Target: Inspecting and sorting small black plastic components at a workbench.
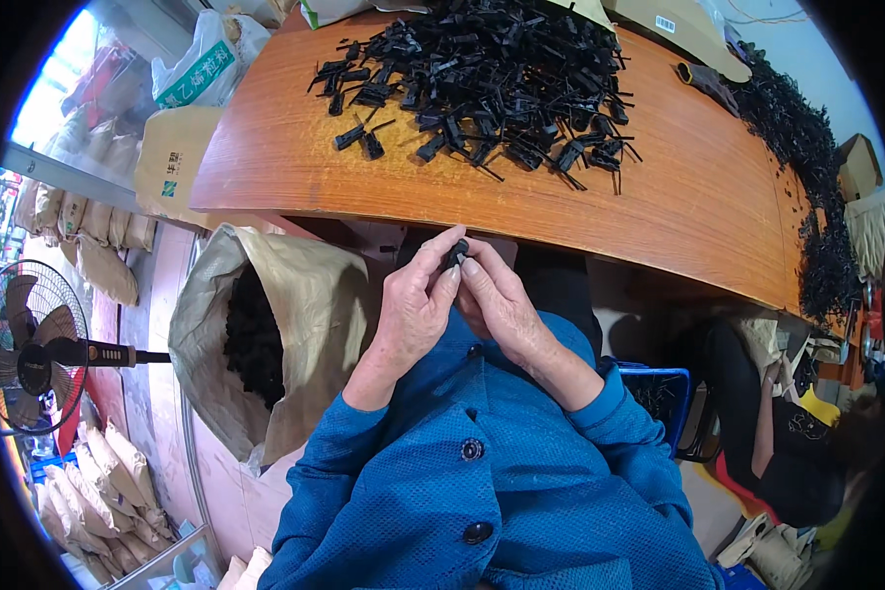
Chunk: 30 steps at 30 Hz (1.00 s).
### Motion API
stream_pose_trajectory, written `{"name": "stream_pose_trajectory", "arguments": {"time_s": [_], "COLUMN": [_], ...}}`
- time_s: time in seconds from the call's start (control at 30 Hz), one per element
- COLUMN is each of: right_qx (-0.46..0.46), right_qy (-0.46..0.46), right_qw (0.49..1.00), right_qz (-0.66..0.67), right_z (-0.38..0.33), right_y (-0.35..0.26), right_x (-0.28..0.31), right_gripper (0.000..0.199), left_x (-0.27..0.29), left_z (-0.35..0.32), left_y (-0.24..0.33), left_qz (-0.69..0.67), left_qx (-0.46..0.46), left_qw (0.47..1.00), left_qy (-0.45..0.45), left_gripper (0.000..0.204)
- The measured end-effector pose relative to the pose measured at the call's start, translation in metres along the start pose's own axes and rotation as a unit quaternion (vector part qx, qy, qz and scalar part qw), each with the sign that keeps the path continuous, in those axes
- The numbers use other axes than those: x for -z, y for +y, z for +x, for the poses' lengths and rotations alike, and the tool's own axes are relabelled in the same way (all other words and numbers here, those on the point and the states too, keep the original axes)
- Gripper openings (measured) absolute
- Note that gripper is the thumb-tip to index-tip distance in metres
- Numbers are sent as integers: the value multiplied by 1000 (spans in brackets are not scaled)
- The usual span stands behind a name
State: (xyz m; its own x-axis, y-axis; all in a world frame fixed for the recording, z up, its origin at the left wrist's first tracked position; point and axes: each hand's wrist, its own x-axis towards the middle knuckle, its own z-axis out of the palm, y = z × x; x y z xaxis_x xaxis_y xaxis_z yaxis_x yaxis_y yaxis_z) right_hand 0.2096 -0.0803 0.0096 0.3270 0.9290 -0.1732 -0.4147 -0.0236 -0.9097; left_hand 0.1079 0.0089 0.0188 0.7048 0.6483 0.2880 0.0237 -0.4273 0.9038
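Orange-brown wooden table [659,197] carries a heap of small black plastic clips [501,79]. Below its near edge, over the lap, the left hand [408,310] and right hand [506,305] both pinch one small black plastic part [456,256] between closed fingertips; its long axis seems near upright, tilted slightly right. An open tan sack [305,305] of dark pieces stands to the left.

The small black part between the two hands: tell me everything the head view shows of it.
The small black part looks like dark moulded plastic, matt and stubby, like the pieces piled on the wooden table. Only its top shows; the rest is hidden by fingers. The left hand and right hand pinch it from both sides, fingertips meeting around it. It is held in the air just below the table's near edge, above the blue jacket. Finer detail is too small to tell.
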Motion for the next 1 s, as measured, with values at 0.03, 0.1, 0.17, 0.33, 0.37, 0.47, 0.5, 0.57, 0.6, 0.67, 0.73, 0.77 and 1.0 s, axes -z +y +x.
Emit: {"name": "stream_pose_trajectory", "arguments": {"time_s": [0.03, 0.1, 0.17, 0.33, 0.37, 0.47, 0.5, 0.57, 0.6, 0.67, 0.73, 0.77, 1.0], "right_qx": [0, 0, -10, -32, -38, 26, 95, 142, 135, 178, 190, 191, 209], "right_qy": [-1, -1, 8, 29, 21, -39, -84, -80, -83, 59, 144, 147, 137], "right_qw": [1000, 1000, 1000, 999, 999, 989, 959, 906, 867, 737, 657, 655, 773], "right_qz": [-1, 10, 13, 10, -3, -137, -252, -392, -473, -649, -715, -716, -583], "right_z": [0, 1, 2, 6, 9, 26, 32, 40, 42, 54, 73, 83, 111], "right_y": [0, 2, 2, 5, 7, 12, 11, -4, -20, -33, -39, -35, -40], "right_x": [0, 0, -2, -3, 0, 22, 31, 39, 39, 42, 55, 64, 85], "right_gripper": [35, 32, 32, 32, 31, 29, 28, 26, 26, 25, 22, 22, 11], "left_x": [0, -1, -2, -4, -4, -6, -9, -11, -5, 12, 17, 18, 6], "left_z": [0, -1, 0, -1, -1, -3, -3, -6, -6, -4, -4, -4, -6], "left_y": [0, 0, 0, -6, -4, -24, -28, -34, -38, -39, -38, -39, -52], "left_qz": [3, 4, 32, 116, 135, 109, 107, -44, -128, -310, -423, -529, -593], "left_qx": [3, 7, 8, -61, -48, -42, -44, 53, 124, 234, 258, 280, 394], "left_qw": [1000, 1000, 999, 991, 989, 992, 992, 997, 984, 922, 868, 801, 702], "left_qy": [1, 2, 0, 29, 30, 42, 42, 45, 28, 19, 8, -3, -4], "left_gripper": [40, 40, 40, 38, 37, 37, 37, 39, 39, 31, 26, 22, 18]}}
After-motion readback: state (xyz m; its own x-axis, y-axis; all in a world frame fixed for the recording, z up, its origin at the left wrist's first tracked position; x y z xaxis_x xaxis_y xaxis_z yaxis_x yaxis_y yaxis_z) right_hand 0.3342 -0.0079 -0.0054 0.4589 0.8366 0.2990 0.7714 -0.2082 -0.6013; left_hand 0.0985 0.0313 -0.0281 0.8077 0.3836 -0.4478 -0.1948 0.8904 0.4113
